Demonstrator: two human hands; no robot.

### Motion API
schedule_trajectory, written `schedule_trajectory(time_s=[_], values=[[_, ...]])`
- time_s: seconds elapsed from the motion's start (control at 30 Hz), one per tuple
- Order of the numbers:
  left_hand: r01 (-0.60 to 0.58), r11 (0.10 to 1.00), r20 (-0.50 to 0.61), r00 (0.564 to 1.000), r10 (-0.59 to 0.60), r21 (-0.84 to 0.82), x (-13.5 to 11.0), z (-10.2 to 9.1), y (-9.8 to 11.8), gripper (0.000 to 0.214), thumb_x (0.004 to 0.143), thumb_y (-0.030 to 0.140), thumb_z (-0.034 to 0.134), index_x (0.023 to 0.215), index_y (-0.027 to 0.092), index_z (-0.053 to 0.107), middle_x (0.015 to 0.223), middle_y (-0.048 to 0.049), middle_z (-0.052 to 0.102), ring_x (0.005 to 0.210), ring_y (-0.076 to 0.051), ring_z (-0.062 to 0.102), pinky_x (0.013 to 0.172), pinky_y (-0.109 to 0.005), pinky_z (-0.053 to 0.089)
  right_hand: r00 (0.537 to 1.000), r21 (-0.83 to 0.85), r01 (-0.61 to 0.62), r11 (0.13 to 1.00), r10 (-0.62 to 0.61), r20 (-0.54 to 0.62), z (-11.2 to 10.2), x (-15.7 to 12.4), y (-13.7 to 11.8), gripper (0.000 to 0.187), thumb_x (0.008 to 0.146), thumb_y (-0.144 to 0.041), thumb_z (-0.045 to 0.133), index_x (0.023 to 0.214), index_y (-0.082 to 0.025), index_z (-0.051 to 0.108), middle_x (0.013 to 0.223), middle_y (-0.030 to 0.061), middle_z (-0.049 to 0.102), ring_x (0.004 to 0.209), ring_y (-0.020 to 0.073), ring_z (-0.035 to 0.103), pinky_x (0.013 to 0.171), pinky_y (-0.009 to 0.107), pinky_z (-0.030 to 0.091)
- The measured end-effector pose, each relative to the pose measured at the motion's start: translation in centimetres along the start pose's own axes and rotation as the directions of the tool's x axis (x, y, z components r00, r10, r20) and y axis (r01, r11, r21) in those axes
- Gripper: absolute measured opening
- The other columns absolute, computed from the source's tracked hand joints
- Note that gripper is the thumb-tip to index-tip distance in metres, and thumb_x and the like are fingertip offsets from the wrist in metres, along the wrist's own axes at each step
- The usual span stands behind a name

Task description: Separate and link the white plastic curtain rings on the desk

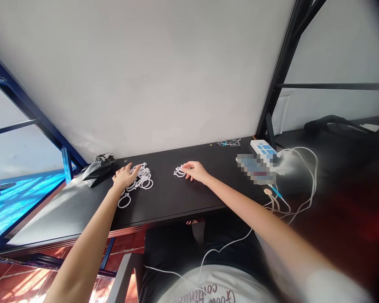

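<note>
A loose pile of white curtain-type rings (142, 179) lies on the black desk, left of the middle. My left hand (124, 176) rests at the left side of this pile, fingers stretched and spread, partly covering some rings. Farther right sits a smaller cluster of white rings (178, 171). There my right hand (196, 171) has thumb and forefinger pinched together at the cluster's right edge, on a white ring as it appears. The fingertips partly hide what they grip.
A crumpled black plastic bag (98, 169) lies left of the pile. Eyeglasses (229, 143) sit at the back by the wall. On the right are a white power strip (262, 150), a blurred-out flat device (255, 169) and looping white cables (312, 181). The desk's metal frame (273, 92) rises behind.
</note>
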State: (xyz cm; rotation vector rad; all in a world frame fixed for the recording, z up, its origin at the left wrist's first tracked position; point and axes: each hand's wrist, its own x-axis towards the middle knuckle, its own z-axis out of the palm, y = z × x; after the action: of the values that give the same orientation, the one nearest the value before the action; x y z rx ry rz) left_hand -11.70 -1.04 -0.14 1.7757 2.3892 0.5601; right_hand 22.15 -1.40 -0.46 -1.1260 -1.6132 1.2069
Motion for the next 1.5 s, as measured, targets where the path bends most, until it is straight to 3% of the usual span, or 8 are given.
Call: schedule_trajectory(time_s=[0.17, 0.33, 0.67, 0.93, 1.07, 1.23, 1.37, 1.5], values=[[-0.310, 0.951, 0.115, 0.944, 0.309, -0.011, 2.0, 1.0, 0.3, 0.071, 0.084, 0.070, 0.039, 0.140, 0.027, 0.051, 0.148, -0.0125, 0.045, 0.138, -0.041, 0.033, 0.109, -0.057, 0.027, 1.000, -0.021, 0.007, 1.000, -0.007, 0.007, 0.0, 0.0, 0.0, 0.020, 0.080, -0.031, 0.072, 0.088, -0.014, 0.067, 0.100, 0.0112, 0.070, 0.053, 0.0091, 0.065, 0.036, 0.017, 0.048], [-0.427, 0.904, 0.111, 0.898, 0.426, -0.010, 2.0, 2.3, 2.3, 0.064, 0.086, 0.070, 0.038, 0.130, 0.029, 0.060, 0.141, -0.0074, 0.053, 0.134, -0.036, 0.039, 0.109, -0.049, 0.032, 1.000, -0.041, 0.010, 0.999, -0.010, 0.000, 0.0, -0.2, -0.2, 0.022, 0.078, -0.033, 0.074, 0.086, -0.014, 0.066, 0.098, 0.0093, 0.070, 0.053, 0.0082, 0.064, 0.037, 0.016, 0.047], [-0.533, 0.840, 0.066, 0.839, 0.540, -0.097, 0.0, 5.0, 9.7, 0.059, 0.087, 0.068, 0.042, 0.123, 0.027, 0.063, 0.136, -0.0082, 0.056, 0.130, -0.033, 0.043, 0.107, -0.048, 0.035, 0.998, -0.156, 0.056, 0.986, -0.061, -0.030, -0.1, -0.3, -0.2, 0.019, 0.077, -0.031, 0.074, 0.087, -0.016, 0.065, 0.101, 0.0074, 0.070, 0.053, 0.0091, 0.063, 0.038, 0.018, 0.043], [-0.524, 0.831, 0.108, 0.830, 0.548, -0.189, -1.7, 4.8, 13.2, 0.055, 0.085, 0.068, 0.045, 0.115, 0.025, 0.064, 0.138, -0.0108, 0.052, 0.129, -0.036, 0.042, 0.106, -0.055, 0.033, 0.964, -0.401, 0.070, 0.913, -0.166, -0.209, -0.9, 0.3, 0.7, 0.008, 0.078, -0.027, 0.069, 0.078, -0.019, 0.064, 0.088, 0.0036, 0.072, 0.076, 0.0171, 0.067, 0.064, 0.026, 0.049], [-0.546, 0.816, 0.093, 0.817, 0.569, -0.187, -2.9, 1.9, 11.1, 0.058, 0.086, 0.069, 0.043, 0.120, 0.026, 0.062, 0.141, -0.0105, 0.050, 0.133, -0.034, 0.039, 0.111, -0.053, 0.028, 0.952, -0.458, 0.067, 0.886, -0.195, -0.237, -1.5, 0.4, 0.8, 0.005, 0.081, -0.025, 0.063, 0.078, -0.020, 0.065, 0.087, 0.0026, 0.072, 0.080, 0.0177, 0.066, 0.068, 0.028, 0.048], [-0.539, 0.836, 0.108, 0.829, 0.549, -0.106, -6.6, -1.7, 3.6, 0.057, 0.088, 0.067, 0.039, 0.123, 0.026, 0.056, 0.140, -0.0082, 0.051, 0.134, -0.031, 0.039, 0.111, -0.050, 0.031, 0.924, -0.553, 0.105, 0.827, -0.287, -0.253, -1.5, 0.3, 0.5, 0.010, 0.084, -0.029, 0.061, 0.083, -0.020, 0.066, 0.099, 0.0049, 0.069, 0.091, 0.0205, 0.062, 0.079, 0.033, 0.049], [-0.486, 0.873, 0.089, 0.871, 0.482, 0.030, -9.7, -1.5, -2.5, 0.065, 0.087, 0.067, 0.041, 0.139, 0.028, 0.044, 0.146, -0.0102, 0.045, 0.135, -0.035, 0.039, 0.106, -0.056, 0.035, 0.937, -0.576, 0.174, 0.799, -0.314, -0.153, -0.9, 0.3, 0.6, 0.025, 0.086, -0.039, 0.063, 0.100, -0.019, 0.066, 0.117, 0.0101, 0.062, 0.111, 0.0255, 0.056, 0.096, 0.040, 0.045], [-0.461, 0.885, 0.049, 0.887, 0.459, 0.063, -10.2, 0.3, -4.1, 0.073, 0.088, 0.067, 0.041, 0.147, 0.024, 0.034, 0.150, -0.0141, 0.040, 0.139, -0.037, 0.033, 0.109, -0.057, 0.031, 0.984, -0.561, 0.128, 0.818, -0.176, -0.033, -0.4, -0.2, 0.3, 0.048, 0.088, -0.051, 0.057, 0.124, -0.019, 0.058, 0.137, 0.0140, 0.051, 0.132, 0.0318, 0.044, 0.107, 0.047, 0.038]])
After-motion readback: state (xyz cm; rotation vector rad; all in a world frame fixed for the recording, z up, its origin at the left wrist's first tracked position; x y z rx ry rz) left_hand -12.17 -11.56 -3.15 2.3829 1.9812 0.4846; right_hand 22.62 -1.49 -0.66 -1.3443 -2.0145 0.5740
